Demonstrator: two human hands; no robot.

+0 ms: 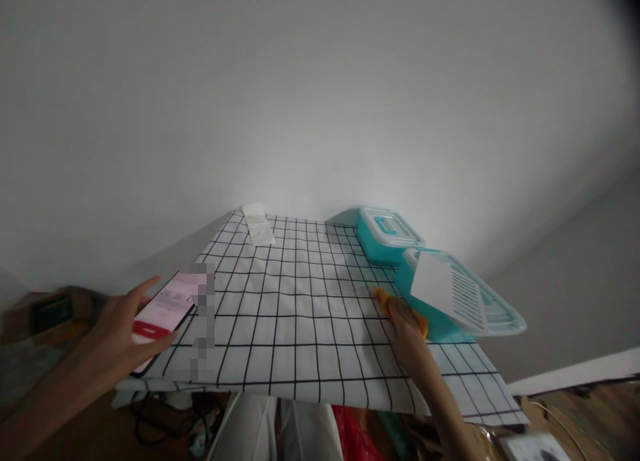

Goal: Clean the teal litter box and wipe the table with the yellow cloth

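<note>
My left hand (117, 334) is closed around the edges of a smartphone (170, 306) at the table's left edge; its lit screen is pinkish with a red bar near the bottom. On the right side of the table, my right hand (404, 331) is closed on an orange-yellow cloth (383, 298). The cloth lies on the tablecloth right beside the nearer turquoise box (443, 326), and part of it is hidden under my fingers. A white card with slits (445, 289) rests on the clear lid of that box.
A white tablecloth with black grid lines (305, 301) covers the table, which stands against a pale wall. Behind the nearer box stands another turquoise box (377, 246) with a handled lid. A folded white paper (258, 224) lies at the back left. Cables (150, 424) hang below the front edge.
</note>
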